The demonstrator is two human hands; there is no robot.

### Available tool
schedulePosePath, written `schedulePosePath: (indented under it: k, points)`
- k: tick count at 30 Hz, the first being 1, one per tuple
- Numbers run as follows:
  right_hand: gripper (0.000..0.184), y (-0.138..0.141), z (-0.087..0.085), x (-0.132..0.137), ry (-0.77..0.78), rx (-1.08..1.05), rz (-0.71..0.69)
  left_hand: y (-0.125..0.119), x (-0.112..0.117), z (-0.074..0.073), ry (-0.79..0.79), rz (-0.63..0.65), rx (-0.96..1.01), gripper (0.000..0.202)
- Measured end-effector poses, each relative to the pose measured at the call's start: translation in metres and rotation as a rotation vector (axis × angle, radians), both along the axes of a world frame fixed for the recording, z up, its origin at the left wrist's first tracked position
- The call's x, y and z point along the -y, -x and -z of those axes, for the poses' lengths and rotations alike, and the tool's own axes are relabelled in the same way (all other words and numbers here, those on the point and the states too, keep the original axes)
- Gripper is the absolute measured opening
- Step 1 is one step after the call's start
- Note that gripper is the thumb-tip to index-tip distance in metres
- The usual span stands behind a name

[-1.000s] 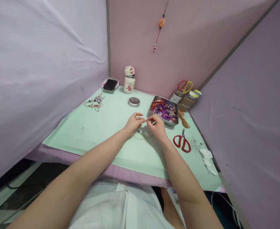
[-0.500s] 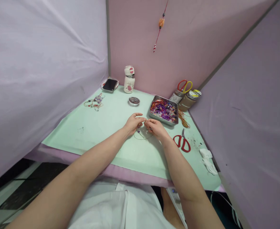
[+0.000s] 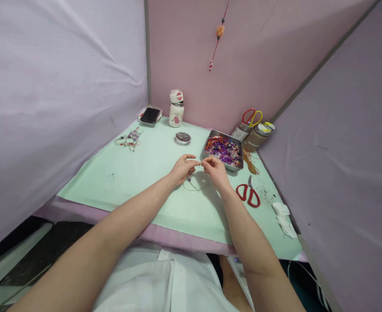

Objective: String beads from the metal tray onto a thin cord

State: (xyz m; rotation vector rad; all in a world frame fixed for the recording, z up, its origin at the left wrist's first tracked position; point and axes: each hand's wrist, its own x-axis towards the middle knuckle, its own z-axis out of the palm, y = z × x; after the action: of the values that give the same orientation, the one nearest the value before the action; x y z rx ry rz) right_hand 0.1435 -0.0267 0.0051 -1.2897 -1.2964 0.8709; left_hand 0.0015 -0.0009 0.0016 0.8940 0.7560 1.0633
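Above the middle of the table my left hand (image 3: 182, 169) is closed in a pinch on a thin beaded cord (image 3: 194, 189). A small purple bead (image 3: 189, 179) hangs just under its fingers, and the cord's loose loop trails on the table below. My right hand (image 3: 215, 172) is also pinched, its fingertips almost meeting those of the left. Whatever sits between the right fingertips is too small to make out. Close behind the right hand stands a metal tray (image 3: 204, 156) filled with mixed beads, mostly purple and orange.
Red-handled scissors (image 3: 252, 199) lie right of my right forearm, with white tissue (image 3: 284, 219) farther right. Behind them are a bundle of brown cords (image 3: 251, 163), a jar (image 3: 256, 139) and a can holding scissors (image 3: 242, 131). A round container (image 3: 182, 138), bottle (image 3: 176, 115), phone (image 3: 150, 115) and beaded strings (image 3: 131, 139) lie leftward.
My right hand has shifted slightly up and to the right, its fingertips moving a little from the left hand's. The left hand has barely moved and keeps its pinch on the cord.
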Motion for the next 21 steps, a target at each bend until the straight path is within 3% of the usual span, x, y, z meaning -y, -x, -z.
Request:
schedulePosePath:
  k: [15,21]
  points:
    - [0.023,0.0007,-0.0013,0.0006,-0.015,-0.002,-0.012,0.001,-0.0005,-0.0009,0.015,0.03,-0.017,0.04]
    - [0.026,0.0054,-0.0057,0.004,0.122,0.026,-0.023,0.0014,-0.0046,0.0022,0.049,-0.043,0.042,0.04]
